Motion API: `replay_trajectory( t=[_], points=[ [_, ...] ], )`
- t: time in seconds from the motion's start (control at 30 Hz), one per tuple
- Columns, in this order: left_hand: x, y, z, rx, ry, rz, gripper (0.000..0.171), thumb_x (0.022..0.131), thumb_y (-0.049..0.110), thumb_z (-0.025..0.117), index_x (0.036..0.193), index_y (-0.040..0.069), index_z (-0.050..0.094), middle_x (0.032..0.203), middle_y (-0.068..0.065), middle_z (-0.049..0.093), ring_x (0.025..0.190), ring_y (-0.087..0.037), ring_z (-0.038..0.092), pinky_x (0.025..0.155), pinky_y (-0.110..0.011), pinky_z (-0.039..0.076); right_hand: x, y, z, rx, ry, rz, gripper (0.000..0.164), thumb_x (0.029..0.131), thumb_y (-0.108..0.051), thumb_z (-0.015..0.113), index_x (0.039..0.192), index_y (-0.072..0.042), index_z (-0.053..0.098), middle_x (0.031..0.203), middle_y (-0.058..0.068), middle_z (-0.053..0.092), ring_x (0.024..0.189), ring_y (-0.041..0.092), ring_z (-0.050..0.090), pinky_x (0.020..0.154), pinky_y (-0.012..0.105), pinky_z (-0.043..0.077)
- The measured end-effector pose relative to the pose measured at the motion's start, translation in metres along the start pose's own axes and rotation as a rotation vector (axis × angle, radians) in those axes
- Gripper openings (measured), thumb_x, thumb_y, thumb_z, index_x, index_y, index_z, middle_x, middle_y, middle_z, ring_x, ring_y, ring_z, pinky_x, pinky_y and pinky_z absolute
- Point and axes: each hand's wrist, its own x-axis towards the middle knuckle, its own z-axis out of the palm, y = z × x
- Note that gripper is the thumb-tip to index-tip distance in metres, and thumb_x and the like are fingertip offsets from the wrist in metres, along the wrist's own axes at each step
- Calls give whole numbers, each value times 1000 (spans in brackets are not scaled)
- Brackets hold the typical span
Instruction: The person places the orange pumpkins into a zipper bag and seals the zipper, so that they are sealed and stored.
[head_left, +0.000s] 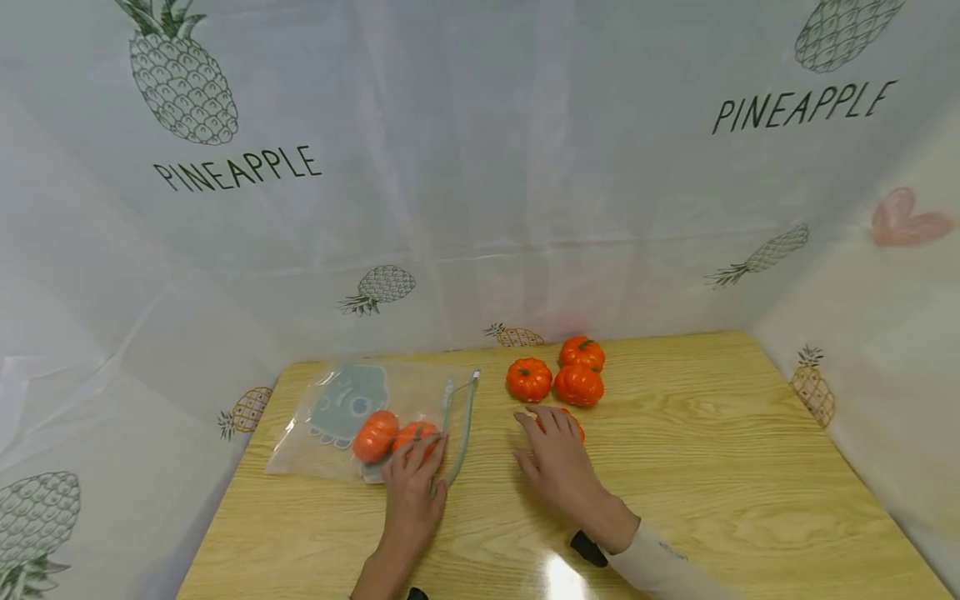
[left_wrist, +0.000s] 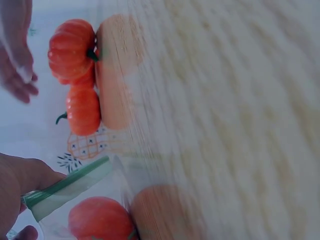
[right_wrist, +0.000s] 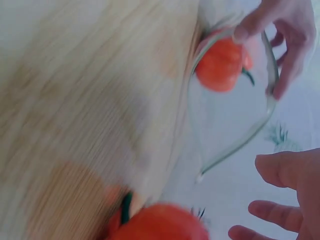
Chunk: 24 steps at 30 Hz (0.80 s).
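A clear zip bag (head_left: 300,450) with a green zip edge lies flat on the table's left half, with a blue-green print showing on it. Inside sit two small orange pumpkins, one farther left (head_left: 375,437) and one near the mouth (head_left: 415,435). My left hand (head_left: 414,487) pinches the bag's green edge (left_wrist: 70,185) and keeps the mouth parted, facing right. My right hand (head_left: 561,467), fingers spread, hovers over a loose pumpkin (head_left: 576,427) and partly hides it. In the right wrist view, thumb and fingers (right_wrist: 277,170) are apart with nothing between them.
Three more pumpkins stand grouped behind my right hand: a left one (head_left: 529,380), a front one (head_left: 579,385) and a back one (head_left: 582,353). The wooden table (head_left: 697,450) ends at a white pineapple-print curtain (head_left: 480,200) along the back and sides.
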Motion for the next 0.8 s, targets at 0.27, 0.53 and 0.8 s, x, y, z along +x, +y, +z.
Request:
replay_trajectory(
  t=[0.27, 0.53, 0.8],
  points=[
    [1, 0, -1, -1, 2, -3, 80, 51, -20, 85, 127, 0, 75, 129, -9, 70, 113, -35, 55, 88, -53, 38, -17, 31, -12, -69, 54, 90, 66, 82, -25, 92, 136, 0, 63, 137, 22, 58, 126, 46, 53, 107, 62, 40],
    [0, 1, -1, -5, 6, -5, 79, 51, -22, 85, 126, 0, 76, 129, -8, 70, 112, -35, 55, 88, -56, 39, -27, 43, -14, -50, -4, 192, 75, 83, -31, 91, 143, 1, 58, 138, 26, 58, 130, 48, 52, 109, 65, 39],
    [1, 1, 0, -13, 6, -3, 78, 52, -21, 84, 127, 0, 75, 129, -10, 70, 112, -35, 55, 88, -56, 39, -30, 49, -11, -41, -49, 232, 79, 84, -32, 91, 146, 2, 56, 135, 25, 60, 128, 46, 54, 108, 66, 41]
  ],
)
